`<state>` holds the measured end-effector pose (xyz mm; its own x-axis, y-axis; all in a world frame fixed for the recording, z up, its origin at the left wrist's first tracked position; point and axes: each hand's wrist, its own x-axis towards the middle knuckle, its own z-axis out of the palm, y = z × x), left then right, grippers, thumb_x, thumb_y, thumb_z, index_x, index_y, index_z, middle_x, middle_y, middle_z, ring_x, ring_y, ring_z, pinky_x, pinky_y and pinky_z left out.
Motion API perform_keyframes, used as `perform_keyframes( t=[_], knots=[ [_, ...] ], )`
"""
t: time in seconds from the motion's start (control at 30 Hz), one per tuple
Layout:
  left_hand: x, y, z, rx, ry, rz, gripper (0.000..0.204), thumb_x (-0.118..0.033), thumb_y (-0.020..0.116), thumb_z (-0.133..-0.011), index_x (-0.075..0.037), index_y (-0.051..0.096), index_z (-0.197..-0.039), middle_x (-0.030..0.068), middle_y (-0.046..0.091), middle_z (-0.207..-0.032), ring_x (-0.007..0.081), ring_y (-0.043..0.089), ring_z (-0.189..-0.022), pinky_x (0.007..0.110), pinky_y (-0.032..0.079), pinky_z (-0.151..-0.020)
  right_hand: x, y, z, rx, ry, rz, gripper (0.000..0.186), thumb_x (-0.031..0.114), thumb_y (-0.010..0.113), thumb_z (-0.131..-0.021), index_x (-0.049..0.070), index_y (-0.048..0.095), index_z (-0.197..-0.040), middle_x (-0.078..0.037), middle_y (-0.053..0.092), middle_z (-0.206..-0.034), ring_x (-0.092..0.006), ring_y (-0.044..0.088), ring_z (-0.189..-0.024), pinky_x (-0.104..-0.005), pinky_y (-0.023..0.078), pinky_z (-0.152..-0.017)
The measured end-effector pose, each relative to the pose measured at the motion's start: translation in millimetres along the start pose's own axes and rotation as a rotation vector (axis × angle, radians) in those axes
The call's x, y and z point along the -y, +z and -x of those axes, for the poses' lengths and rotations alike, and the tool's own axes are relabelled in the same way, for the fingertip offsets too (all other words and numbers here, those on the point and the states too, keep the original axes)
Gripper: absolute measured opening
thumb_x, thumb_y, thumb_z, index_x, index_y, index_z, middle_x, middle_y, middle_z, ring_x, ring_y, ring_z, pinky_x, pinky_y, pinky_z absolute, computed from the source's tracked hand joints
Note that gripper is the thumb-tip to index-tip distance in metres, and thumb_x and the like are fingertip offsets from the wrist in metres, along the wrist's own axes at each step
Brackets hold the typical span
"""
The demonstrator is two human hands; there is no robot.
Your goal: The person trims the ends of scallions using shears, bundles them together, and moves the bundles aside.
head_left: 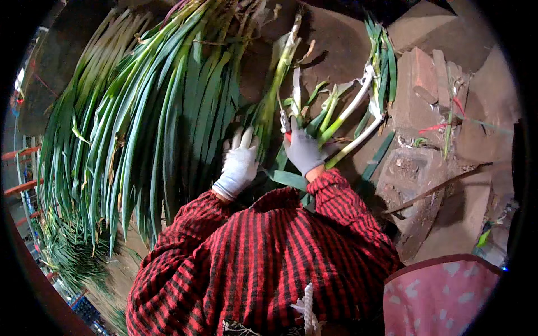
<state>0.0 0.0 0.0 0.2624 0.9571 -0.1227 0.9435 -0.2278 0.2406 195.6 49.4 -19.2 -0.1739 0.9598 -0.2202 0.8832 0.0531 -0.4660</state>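
Over a dirt floor (336, 50), both gloved hands work at a green onion stalk (274, 84). Left hand (240, 162) in a white glove lies flat with fingers spread on the dark leaves at the edge of the big green onion heap (151, 112), apart from the right hand. Right hand (302, 150) in a grey glove is closed round the lower part of the stalk, something red and small (288, 136) showing at the thumb; cannot tell what it is. Stalk runs up and slightly right from the hands, pale husk peeling near its top.

Doing it well, as a judgement: keep the left hand pinning the leaves so the stalk does not slide, grip near the base with the right, strip outer skin along the stalk and not across it, to avoid snapping the white shank.

Two cleaned stalks with white shanks (358, 106) lie just right of the right hand, on the floor. Loose trimmings (291, 179) sit near the wrists. Bricks (426, 84) and rubble lie well to the right.

Containers: none clearly in view. Pink patterned cloth (443, 291) at lower right, cannot tell if it is a bag. Red-and-black striped sleeves (263, 252) fill the bottom.
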Motion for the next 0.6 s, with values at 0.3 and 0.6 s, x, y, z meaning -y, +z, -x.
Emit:
perform_keyframes(
  t=[0.3, 0.6],
  knots=[
    [4, 12, -21, -0.155, 0.098, 0.068, 0.029, -0.025, 0.072, -0.07, -0.003, 0.065, -0.087, 0.0127, 0.049, -0.133, 0.0334, 0.041, -0.126, 0.054, 0.039, -0.092, -16, -1, -77, -0.124, 0.047, 0.104, 0.063, 0.024, 0.057, -0.087, 0.001, 0.032, -0.139, -0.022, 0.064, -0.096, -0.0403, 0.064, -0.082, -0.0512, 0.051, -0.071],
    [-11, 12, -98, 0.028, -0.157, 0.004, 0.091, -0.051, 0.073, -0.071, -0.001, 0.033, -0.136, 0.0175, 0.053, -0.112, 0.0327, 0.061, -0.096, 0.052, 0.039, -0.093, -59, -34, -280, -0.295, 0.159, 0.245, 0.055, 0.024, 0.042, -0.092, -0.01, 0.037, -0.135, -0.025, 0.066, -0.103, -0.0386, 0.065, -0.093, -0.0478, 0.052, -0.079]
  ],
)
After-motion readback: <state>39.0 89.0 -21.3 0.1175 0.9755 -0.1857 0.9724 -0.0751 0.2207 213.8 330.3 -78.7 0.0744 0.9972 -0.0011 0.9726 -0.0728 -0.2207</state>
